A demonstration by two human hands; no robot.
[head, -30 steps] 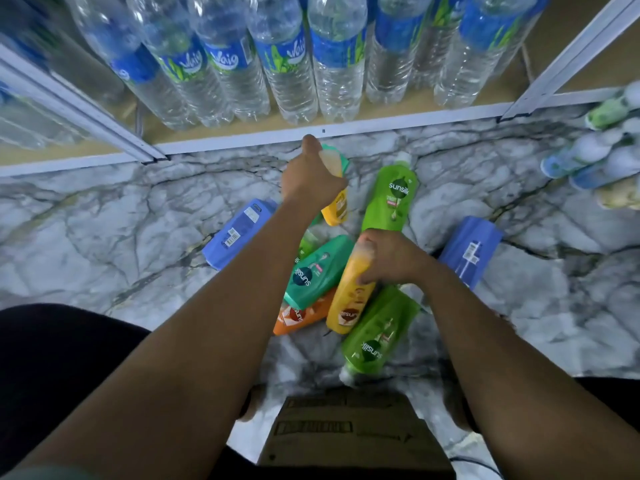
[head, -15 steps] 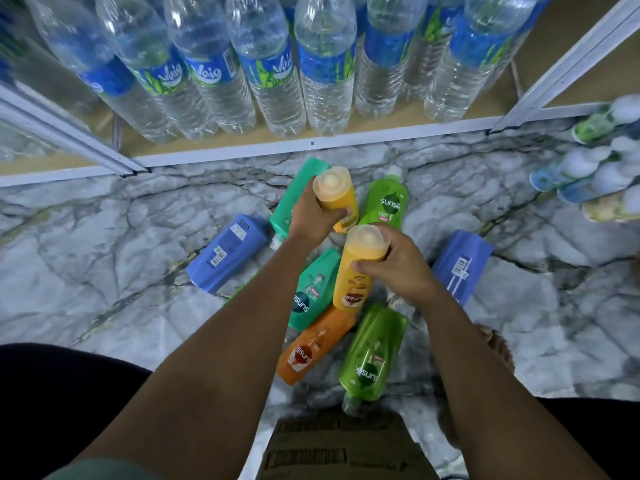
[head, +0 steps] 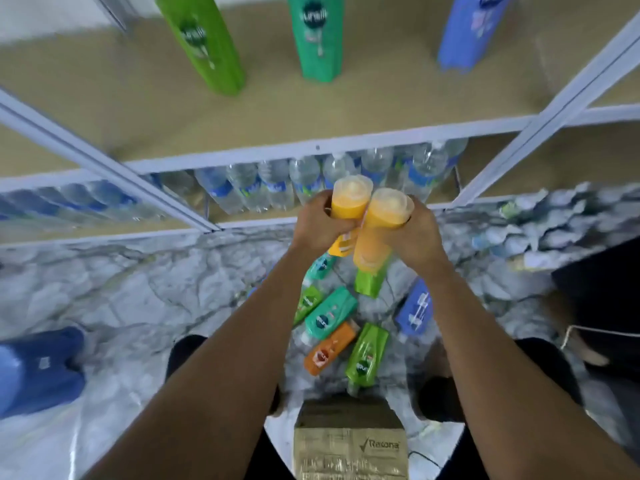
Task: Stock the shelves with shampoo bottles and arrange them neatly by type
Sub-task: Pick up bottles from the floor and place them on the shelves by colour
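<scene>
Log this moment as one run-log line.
left hand: grips yellow bottle | right hand: grips second yellow bottle | shelf: green, teal, blue bottles upright | floor: more bottles lying

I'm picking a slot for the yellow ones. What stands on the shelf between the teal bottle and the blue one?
Nothing: in the head view the shelf board is bare between the teal bottle and the blue bottle.
</scene>
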